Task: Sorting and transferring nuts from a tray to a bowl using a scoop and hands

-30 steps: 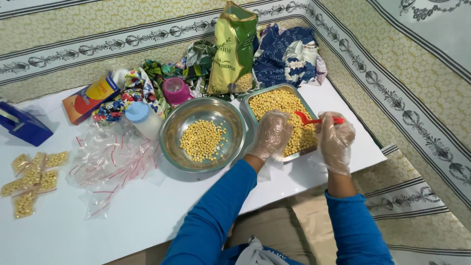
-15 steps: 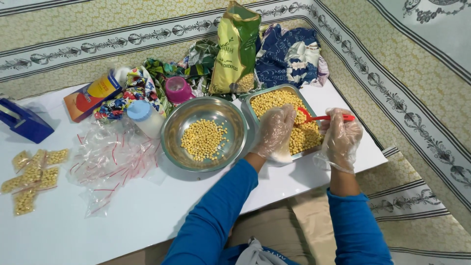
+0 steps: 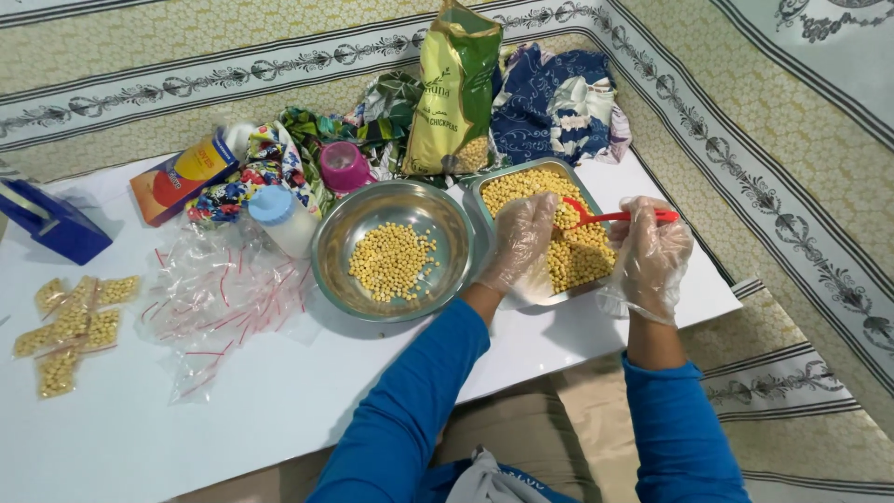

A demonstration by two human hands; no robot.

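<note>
Since a moment ago, my right hand [image 3: 652, 253] has drawn the red spoon [image 3: 610, 217] it grips slightly back over the rectangular tray [image 3: 486, 216] of chickpeas [image 3: 577, 256]. Left hand [image 3: 520, 240] pinches a small bag above that tray, just right of the round bowl [image 3: 328, 261].

My left grip [image 3: 521, 244] covers part of the tray [image 3: 480, 186], so I can't tell whether it holds a bag. The spoon [image 3: 610, 217] bowl sits half behind it. The blue box [image 3: 51, 222] is cut off at the left edge.
</note>
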